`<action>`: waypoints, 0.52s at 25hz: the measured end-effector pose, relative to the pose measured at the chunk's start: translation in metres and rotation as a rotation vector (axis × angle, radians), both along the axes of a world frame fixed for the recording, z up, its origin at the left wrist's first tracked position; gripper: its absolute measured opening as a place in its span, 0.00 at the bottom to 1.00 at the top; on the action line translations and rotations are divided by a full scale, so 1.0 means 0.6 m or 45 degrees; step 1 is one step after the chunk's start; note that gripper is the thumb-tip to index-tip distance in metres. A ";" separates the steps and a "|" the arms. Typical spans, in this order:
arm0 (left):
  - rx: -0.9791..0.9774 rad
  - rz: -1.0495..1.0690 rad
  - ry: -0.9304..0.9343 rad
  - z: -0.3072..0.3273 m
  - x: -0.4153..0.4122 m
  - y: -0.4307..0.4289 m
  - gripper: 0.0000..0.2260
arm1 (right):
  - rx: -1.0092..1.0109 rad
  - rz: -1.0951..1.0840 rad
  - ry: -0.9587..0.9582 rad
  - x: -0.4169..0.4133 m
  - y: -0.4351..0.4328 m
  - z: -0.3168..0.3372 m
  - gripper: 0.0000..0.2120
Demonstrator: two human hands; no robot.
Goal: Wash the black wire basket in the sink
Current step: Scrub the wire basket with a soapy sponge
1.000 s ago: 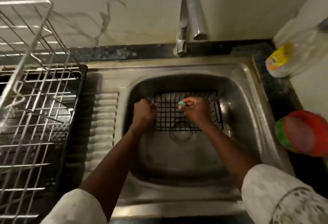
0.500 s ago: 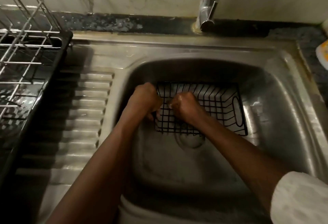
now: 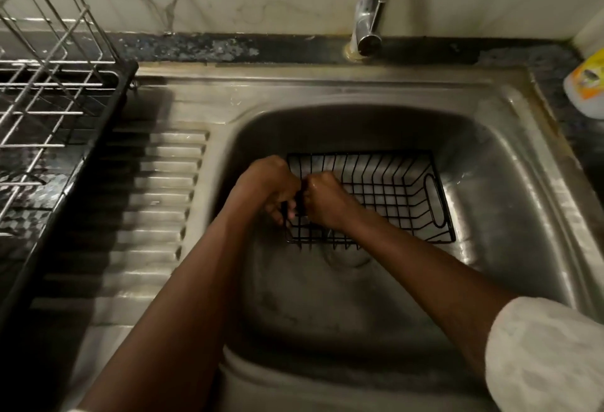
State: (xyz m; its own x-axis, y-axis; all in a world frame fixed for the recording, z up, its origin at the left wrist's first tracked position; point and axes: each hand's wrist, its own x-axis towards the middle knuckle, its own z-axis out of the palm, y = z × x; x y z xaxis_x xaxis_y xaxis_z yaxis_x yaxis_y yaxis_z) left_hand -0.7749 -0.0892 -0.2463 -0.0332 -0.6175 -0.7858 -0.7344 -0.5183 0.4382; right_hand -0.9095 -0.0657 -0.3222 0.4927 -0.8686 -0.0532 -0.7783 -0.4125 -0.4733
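Looks mid-scrub. Left hand (image 3: 268, 187) grips the black wire basket (image 3: 392, 196) end wall in the sink (image 3: 490, 156). Right hand (image 3: 327, 202) fisted alongside, contents can't tell. Tap (image 3: 369, 19) not running, so rinse likely pending.

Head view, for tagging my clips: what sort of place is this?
Probably a home kitchen: a steel sink with a tap, a dish rack beside it, and a basket being washed.
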 end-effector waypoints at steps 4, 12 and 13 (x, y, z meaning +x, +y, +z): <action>0.008 0.061 0.077 0.016 -0.019 0.011 0.15 | -0.092 -0.030 0.166 -0.032 -0.025 -0.002 0.16; 0.078 0.038 0.048 0.020 -0.025 0.011 0.16 | -0.016 -0.592 0.403 -0.147 0.015 0.014 0.04; 0.069 0.030 0.043 0.019 -0.027 0.011 0.16 | -0.019 -0.525 0.408 -0.123 0.004 0.016 0.04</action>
